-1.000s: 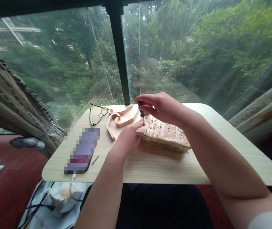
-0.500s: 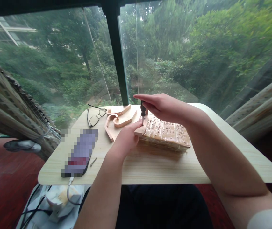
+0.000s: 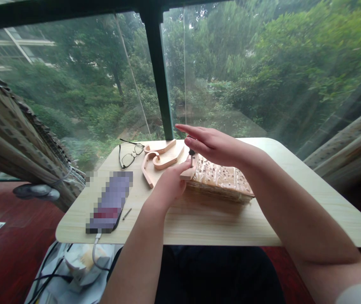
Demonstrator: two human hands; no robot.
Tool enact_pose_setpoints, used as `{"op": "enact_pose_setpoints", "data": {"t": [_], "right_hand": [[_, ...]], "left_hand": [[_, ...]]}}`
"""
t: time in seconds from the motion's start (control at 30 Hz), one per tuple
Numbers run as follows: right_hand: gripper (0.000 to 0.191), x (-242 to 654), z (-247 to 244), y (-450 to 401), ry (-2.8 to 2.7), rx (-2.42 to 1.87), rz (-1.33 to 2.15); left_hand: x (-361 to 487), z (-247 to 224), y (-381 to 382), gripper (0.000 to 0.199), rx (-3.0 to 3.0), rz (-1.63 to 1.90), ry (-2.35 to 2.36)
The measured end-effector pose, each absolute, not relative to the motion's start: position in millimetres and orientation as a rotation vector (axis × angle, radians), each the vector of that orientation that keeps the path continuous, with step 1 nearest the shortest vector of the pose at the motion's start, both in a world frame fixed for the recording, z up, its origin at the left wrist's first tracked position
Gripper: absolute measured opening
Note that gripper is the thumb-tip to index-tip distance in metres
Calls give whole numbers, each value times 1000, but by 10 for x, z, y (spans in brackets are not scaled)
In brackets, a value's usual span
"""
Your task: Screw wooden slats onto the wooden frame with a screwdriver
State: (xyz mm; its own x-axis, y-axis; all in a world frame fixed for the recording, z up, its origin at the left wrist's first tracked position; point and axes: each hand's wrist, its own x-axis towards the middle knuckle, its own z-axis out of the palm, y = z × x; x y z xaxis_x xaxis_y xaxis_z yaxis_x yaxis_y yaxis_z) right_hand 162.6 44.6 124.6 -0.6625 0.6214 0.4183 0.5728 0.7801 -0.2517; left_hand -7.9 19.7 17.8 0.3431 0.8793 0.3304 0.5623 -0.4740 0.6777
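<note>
My left hand (image 3: 170, 185) is closed around the near end of a pale wooden piece (image 3: 187, 174), its thumb lying on top. The piece rests against the left end of a plastic-wrapped, dotted brown block (image 3: 223, 175). A screwdriver (image 3: 192, 153) with a dark handle stands upright, its metal shaft meeting the wood at a dark hole. My right hand (image 3: 210, 143) holds the screwdriver's handle from above, fingers stretched out to the left and thumb beneath them. Most of the handle is hidden behind this hand. Whether a screw sits under the tip cannot be made out.
Several curved wooden pieces (image 3: 168, 159) lie left of my hands, beside black-framed glasses (image 3: 127, 159). Nearer me are a pixelated phone (image 3: 112, 200) with a charging cable (image 3: 94, 249) and a loose screw (image 3: 127, 214). The window (image 3: 231, 84) rises behind the table (image 3: 218, 228).
My right hand has shifted on the screwdriver, its fingers now covering more of the handle. My left hand keeps its hold on the wooden piece. The whole view has moved slightly.
</note>
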Motion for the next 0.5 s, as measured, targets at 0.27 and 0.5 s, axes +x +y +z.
{"op": "enact_pose_setpoints", "data": {"t": [0.27,0.5], "right_hand": [[26,1577,1230,434,-2380,-906,16],[37,1533,1207,435,-2411,-867,113]], "left_hand": [[-93,166,192,63,2178,926,1274],[-69,207,166,62,2150,932,1269]]}}
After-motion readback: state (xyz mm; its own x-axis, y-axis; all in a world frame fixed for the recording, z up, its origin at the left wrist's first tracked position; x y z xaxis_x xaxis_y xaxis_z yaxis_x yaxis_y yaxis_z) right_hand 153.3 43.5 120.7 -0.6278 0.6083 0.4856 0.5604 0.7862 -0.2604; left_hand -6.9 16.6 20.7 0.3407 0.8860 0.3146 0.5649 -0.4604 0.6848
